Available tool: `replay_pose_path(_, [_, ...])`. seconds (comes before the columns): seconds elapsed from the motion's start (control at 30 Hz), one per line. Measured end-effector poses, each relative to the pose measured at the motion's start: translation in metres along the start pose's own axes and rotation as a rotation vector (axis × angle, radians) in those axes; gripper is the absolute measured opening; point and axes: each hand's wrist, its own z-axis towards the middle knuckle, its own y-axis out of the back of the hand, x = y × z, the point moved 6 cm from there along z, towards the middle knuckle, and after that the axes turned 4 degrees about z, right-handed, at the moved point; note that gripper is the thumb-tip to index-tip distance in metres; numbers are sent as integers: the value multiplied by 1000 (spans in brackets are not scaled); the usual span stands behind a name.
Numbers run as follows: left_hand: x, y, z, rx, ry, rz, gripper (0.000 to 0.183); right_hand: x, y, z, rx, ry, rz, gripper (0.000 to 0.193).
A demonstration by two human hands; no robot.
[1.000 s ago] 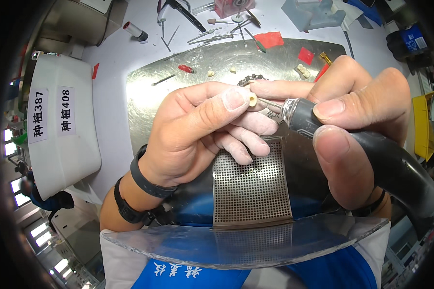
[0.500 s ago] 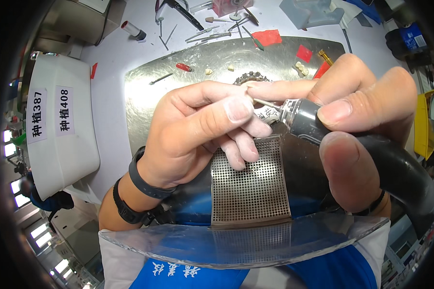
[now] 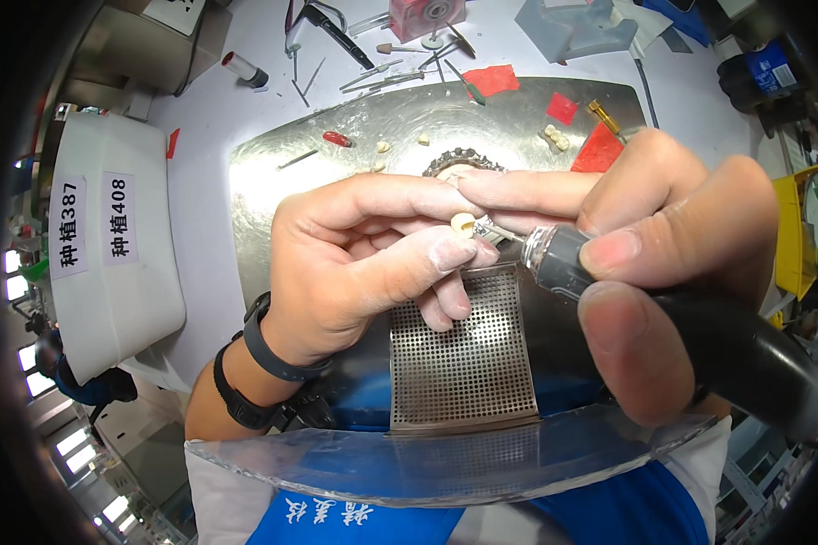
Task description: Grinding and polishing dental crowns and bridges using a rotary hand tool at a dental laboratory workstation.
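Observation:
A small cream dental crown [image 3: 463, 223] sits pinched between the thumb and forefinger of my left hand [image 3: 364, 245], its hollow side showing. My right hand [image 3: 663, 245] grips a black rotary handpiece [image 3: 559, 263] with a clear collar. The handpiece's thin bur [image 3: 502, 231] points left at the crown; whether the two touch I cannot tell. My right fingertips reach over to the left forefinger's tip, just above the crown. White dust coats my left fingers. Behind them, partly hidden, lies a round metal-toothed piece [image 3: 463, 159].
Loose crowns [image 3: 557, 138], red sheets [image 3: 491, 81] and a gold screw-like piece [image 3: 603, 116] lie on or by the metal plate [image 3: 273, 204]. Several burs [image 3: 382, 80] lie beyond. A perforated metal panel [image 3: 463, 363] and clear shield [image 3: 427, 463] are nearer me. A white bin [image 3: 123, 309] stands left.
The crown has turned so its hollow side shows, and the bur has drawn slightly down and away from it. Both hands keep their grips. The whole view has shifted a little.

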Motion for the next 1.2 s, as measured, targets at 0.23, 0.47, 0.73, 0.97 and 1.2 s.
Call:
replay_pose_path(0.23, [-2, -2, 1, -66, -48, 112, 23, -11, -6, -4, -76, 187, -40, 28])
replay_pose_path(0.47, [-2, -2, 0, -79, -48, 183, 23, -13, -11, -1, -176, 234, -15, 25])
replay_pose_path(0.73, [-1, -3, 1, -63, -55, 128, 23, -14, -13, -2, -255, 251, -10, 22])
replay_pose_path(0.97, [0, -3, 0, -65, -30, 145, 24, -14, -12, -1, -200, 202, 11, 20])
replay_pose_path(1.2, [0, -4, 0, -47, -34, 135, 24, -27, -6, -7, -123, 385, 126, 20])
